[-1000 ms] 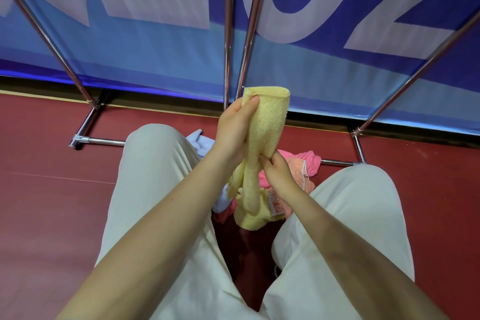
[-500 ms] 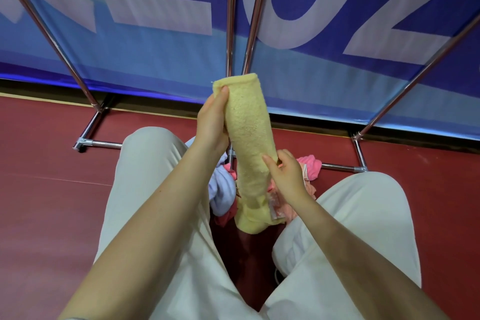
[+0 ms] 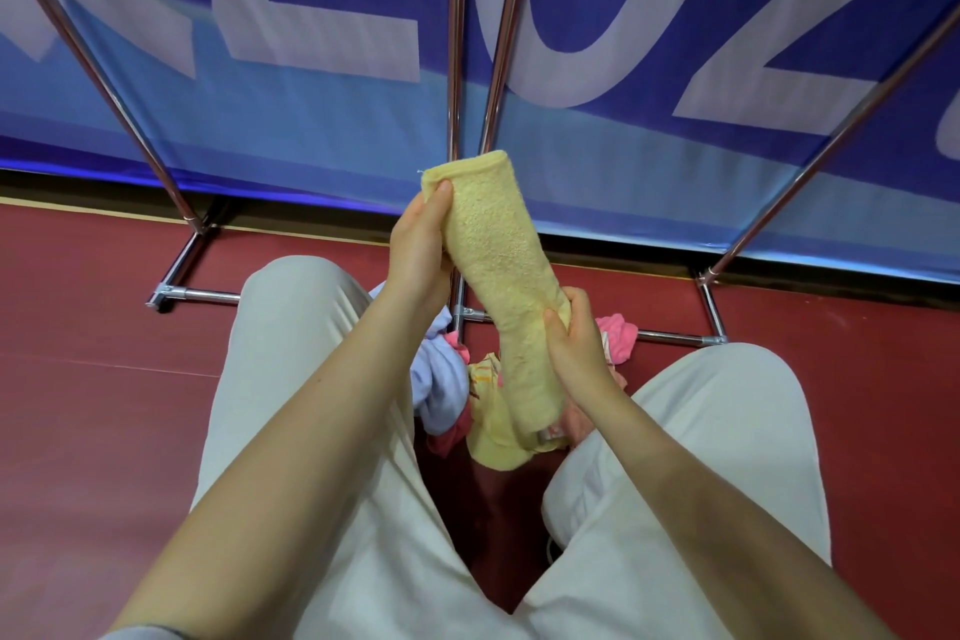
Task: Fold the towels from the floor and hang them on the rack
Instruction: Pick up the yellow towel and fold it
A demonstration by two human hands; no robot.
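I hold a yellow towel (image 3: pixel 493 265), folded into a long narrow strip, upright in front of me. My left hand (image 3: pixel 418 250) pinches its top left corner. My right hand (image 3: pixel 574 333) grips the strip lower down on its right side. Below them, between my knees, lies a pile of towels on the floor: a pale blue towel (image 3: pixel 441 379), a pink towel (image 3: pixel 618 335) and another yellow towel (image 3: pixel 491 426). The chrome rack (image 3: pixel 456 42) stands just behind the pile, with its upright poles rising out of view.
My knees in light trousers (image 3: pixel 291 359) flank the pile. The rack's base bars (image 3: pixel 192 295) run along the dark red floor (image 3: pixel 93 338). A blue banner with large pale letters (image 3: pixel 597 16) hangs behind the rack.
The strip has been drawn out longer and straighter. My left hand lifted its top end up and leftward, then eased down; my right hand slid to grip the strip's right side.
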